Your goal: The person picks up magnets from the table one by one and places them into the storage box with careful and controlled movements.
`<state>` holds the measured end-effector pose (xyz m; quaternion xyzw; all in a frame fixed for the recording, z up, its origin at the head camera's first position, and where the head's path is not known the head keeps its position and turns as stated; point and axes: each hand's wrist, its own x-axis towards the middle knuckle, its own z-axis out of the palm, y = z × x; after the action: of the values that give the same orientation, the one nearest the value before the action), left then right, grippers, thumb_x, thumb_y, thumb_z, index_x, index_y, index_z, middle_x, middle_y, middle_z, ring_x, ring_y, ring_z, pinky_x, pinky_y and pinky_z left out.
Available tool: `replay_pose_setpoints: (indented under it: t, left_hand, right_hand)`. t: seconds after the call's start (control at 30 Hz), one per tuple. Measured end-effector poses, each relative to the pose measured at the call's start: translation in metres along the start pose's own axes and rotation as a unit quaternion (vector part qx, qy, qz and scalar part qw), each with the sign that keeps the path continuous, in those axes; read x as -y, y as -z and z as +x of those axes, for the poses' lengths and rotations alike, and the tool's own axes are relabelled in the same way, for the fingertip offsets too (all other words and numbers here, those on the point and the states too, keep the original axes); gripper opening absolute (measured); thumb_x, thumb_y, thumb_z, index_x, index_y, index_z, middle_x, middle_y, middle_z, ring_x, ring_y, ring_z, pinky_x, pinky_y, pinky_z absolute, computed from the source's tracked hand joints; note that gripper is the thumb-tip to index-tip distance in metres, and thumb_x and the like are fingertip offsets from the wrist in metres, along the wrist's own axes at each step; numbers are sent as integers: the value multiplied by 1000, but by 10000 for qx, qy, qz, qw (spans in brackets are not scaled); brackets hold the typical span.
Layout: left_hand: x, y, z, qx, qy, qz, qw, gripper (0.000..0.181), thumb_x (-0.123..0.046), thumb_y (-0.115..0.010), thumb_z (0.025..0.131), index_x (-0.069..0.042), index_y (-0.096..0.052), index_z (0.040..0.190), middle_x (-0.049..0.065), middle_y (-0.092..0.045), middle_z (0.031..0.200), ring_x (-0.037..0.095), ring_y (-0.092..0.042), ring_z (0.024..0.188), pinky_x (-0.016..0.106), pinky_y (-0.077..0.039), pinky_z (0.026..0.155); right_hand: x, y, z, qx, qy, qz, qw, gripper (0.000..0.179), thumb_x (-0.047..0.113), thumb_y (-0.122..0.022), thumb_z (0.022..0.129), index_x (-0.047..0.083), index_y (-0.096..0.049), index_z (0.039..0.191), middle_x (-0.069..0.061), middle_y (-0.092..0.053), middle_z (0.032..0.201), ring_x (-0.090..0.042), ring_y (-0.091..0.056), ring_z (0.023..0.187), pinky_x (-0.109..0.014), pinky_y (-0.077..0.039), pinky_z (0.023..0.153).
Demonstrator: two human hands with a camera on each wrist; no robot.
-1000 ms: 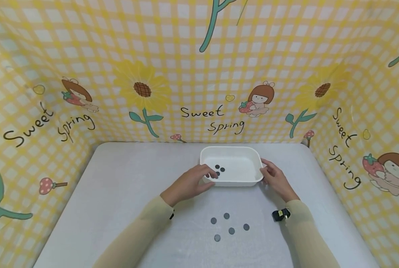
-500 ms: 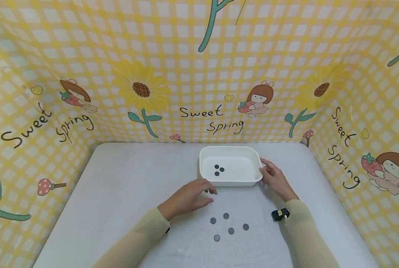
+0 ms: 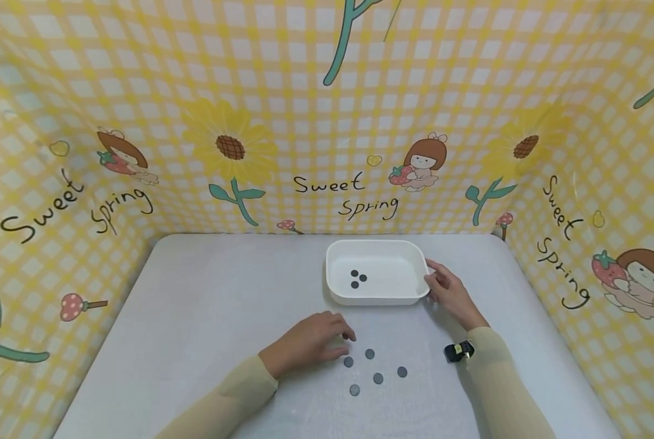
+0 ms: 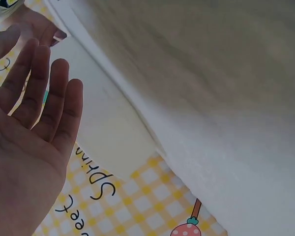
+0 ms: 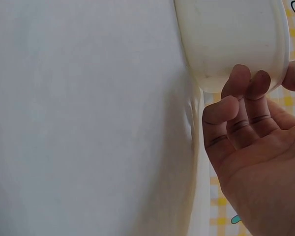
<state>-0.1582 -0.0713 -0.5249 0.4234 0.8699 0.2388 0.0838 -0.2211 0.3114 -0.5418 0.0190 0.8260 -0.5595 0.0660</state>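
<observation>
A white rectangular tub [image 3: 378, 300] stands toward the back of the table, with three small dark round discs [image 3: 355, 285] lying on the left part of its floor. My right hand [image 3: 454, 297] holds its right end; in the right wrist view the thumb is at the rim and curled fingertips are against the outer wall of the tub [image 5: 231, 39]. In front of the tub, several grey discs [image 3: 378, 378] lie scattered on the table. My left hand [image 3: 310, 342] hovers just left of the nearest disc [image 3: 348, 362], fingers loosely bent. The left wrist view shows its palm and fingers holding nothing.
The table [image 3: 222, 274] is covered in pale cloth. Yellow checked fabric [image 3: 327, 122] with printed flowers and lettering rises behind and on both sides. A small black device [image 3: 458, 351] sits at the right wrist.
My left hand has left the tub's front-left rim and come toward me, down to the scattered discs. Three discs now show plainly in the tub. The right hand stays at the tub.
</observation>
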Motion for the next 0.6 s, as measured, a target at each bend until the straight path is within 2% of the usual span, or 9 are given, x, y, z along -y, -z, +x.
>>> replay_pose_setpoints:
  t: [0.23,0.6]
  left_hand:
    - [0,-14,-5,86,-149,461,9988,21,-28,-78,100,-26,-76,121,-13,-70,116,8,-63,106,26,-52,96]
    - [-8,-21,-7,-81,-341,1191,9923,17,-31,-77,100,-27,-77,116,-12,-71,111,9,-61,100,26,-50,88]
  right_hand:
    - [-2,-1,1,-36,88,4,10000,57,31,-60,113,16,-42,165,-13,-59,105,-20,-58,82,-29,-51,71]
    - [-1,-1,1,-10,198,28,9998,57,27,-59,113,12,-41,165,-11,-58,102,-18,-57,80,-29,-50,70]
